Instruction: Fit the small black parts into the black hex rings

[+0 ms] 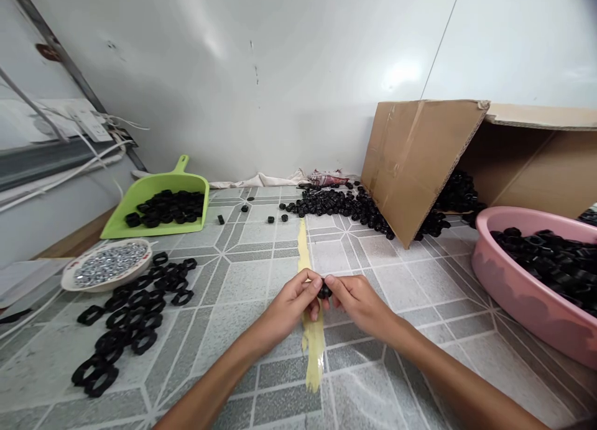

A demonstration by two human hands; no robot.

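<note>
My left hand (303, 295) and my right hand (347, 298) meet at the middle of the view, above a yellow strip (314, 349) on the tiled surface. Between their fingertips they pinch one small black plastic part (325, 289); the fingers cover much of it, so its exact shape is hidden. To the left lie many loose black rings (135, 318), some overlapping. Beside them a shallow bowl (148, 262) holds small shiny silver pieces (111, 263).
A green dustpan (107, 221) with black parts stands at the back left. A tipped cardboard box (415, 162) spills a pile of small black parts (333, 201) near the wall. On the right, a pink basin (522, 305) holds more black pieces. White cables (84, 162) run along the left.
</note>
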